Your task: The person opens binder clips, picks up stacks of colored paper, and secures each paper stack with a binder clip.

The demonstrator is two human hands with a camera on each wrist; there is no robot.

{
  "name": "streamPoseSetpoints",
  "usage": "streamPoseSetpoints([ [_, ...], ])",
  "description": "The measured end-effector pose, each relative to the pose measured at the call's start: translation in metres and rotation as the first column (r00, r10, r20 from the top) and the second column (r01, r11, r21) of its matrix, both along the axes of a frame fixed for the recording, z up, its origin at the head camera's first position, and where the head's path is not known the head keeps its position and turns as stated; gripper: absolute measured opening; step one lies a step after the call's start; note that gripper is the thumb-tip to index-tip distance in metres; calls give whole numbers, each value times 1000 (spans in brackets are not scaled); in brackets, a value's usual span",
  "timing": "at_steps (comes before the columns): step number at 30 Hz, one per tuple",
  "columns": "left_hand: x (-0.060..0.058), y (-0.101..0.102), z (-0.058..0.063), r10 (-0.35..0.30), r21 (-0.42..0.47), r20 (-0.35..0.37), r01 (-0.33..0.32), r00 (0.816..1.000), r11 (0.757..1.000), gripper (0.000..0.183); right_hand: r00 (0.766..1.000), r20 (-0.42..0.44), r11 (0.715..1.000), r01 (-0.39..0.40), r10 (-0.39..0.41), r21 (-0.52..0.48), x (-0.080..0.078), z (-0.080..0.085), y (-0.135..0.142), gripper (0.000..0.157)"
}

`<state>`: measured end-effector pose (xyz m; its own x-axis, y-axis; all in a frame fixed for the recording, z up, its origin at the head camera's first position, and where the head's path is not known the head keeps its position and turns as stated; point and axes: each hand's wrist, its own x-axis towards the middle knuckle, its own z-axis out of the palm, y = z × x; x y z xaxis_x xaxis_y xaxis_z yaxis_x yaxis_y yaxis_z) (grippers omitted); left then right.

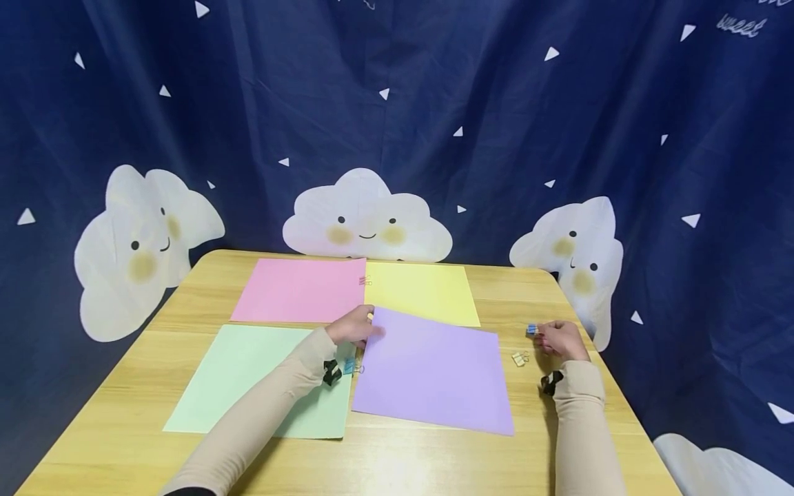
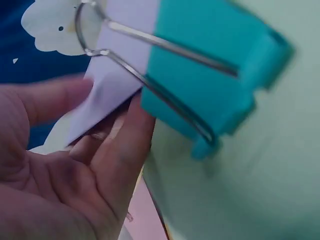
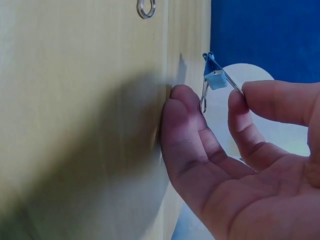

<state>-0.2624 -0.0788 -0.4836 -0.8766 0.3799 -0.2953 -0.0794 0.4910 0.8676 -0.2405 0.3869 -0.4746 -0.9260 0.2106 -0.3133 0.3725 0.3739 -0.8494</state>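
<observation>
My left hand [image 1: 356,326] pinches the far left corner of a purple sheet of paper [image 1: 437,372]; in the left wrist view its thumb is on one face and fingers behind. Close by, a teal binder clip [image 2: 200,65] sits on the right edge of a light green sheet [image 1: 248,372], its wire handles pointing towards the purple sheet. At the table's right side my right hand [image 1: 563,339] pinches a small blue binder clip [image 3: 215,75] by one wire handle, between thumb and finger. Just below that hand lies a yellow binder clip [image 1: 520,359].
A pink sheet [image 1: 298,289] and a yellow sheet [image 1: 422,293] lie side by side at the back, with a pink binder clip [image 1: 364,280] where they meet. The wooden table [image 1: 428,468] ends at a dark blue curtain [image 1: 496,89] with white clouds.
</observation>
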Motion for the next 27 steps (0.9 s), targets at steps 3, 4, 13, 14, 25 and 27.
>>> streamPoseSetpoints([
  [3,1,2,0,14,14,42,-15,999,1000,79,1000,2,1000,-2,2,-1,0,-1,1,31],
  [4,1,2,0,23,17,56,-24,998,1000,86,1000,2,1000,-3,3,1,1,-1,1,31],
  [13,-4,7,-8,40,79,68,-46,997,996,46,1000,-4,1000,-4,4,1,2,-2,0,33],
  [14,-4,7,-9,44,83,67,-50,997,995,43,1000,-5,1000,-1,1,2,2,-2,0,32],
  [25,2,5,-6,-48,164,126,27,991,986,35,1000,1,1000,5,-5,-21,0,-3,4,30],
  [27,5,2,-6,-45,183,126,22,991,983,35,1000,2,1000,-3,3,-23,0,-3,5,30],
])
